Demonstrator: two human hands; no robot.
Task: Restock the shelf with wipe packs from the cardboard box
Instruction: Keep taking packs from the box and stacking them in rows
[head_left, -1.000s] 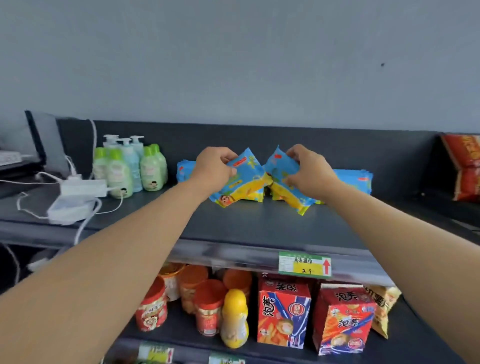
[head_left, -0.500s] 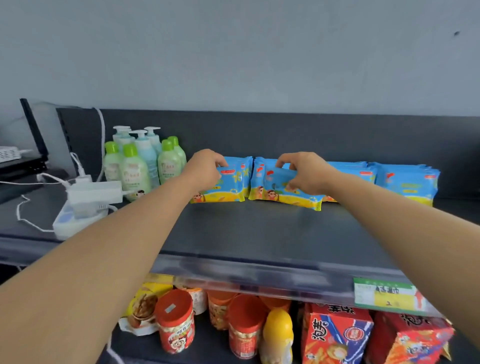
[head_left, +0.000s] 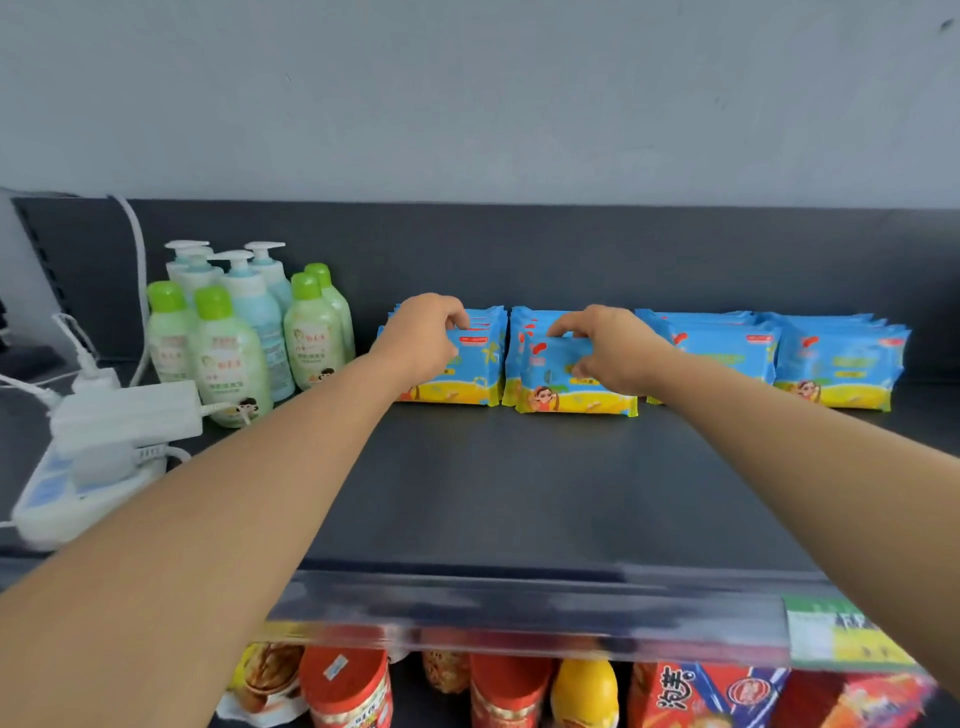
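**Inspector:** Shelf (head_left: 519, 493) status, please. Take the lotion bottles (head_left: 244, 332) as your reference.

**Operator:** I see four rows of blue-and-yellow wipe packs standing upright on the dark shelf, all to the right of the bottles, against the back panel. The left hand (head_left: 421, 338) rests on the front wipe pack (head_left: 470, 371) of the row nearest the bottles, fingers curled over its top edge, thumb side hidden. The right hand (head_left: 608, 348) holds the next wipe pack (head_left: 566, 389), one row further from the bottles, pinched between thumb below and fingers bent over its top. That pack stands slightly forward of its row.

**Inspector:** Other items?

**Operator:** A white power strip (head_left: 93, 457) with adapters lies left of the bottles. A price tag (head_left: 841, 631), blurred, sits on the shelf's front edge, well right of the bottles. Red jars and snack boxes (head_left: 691, 696) show on the tier below.
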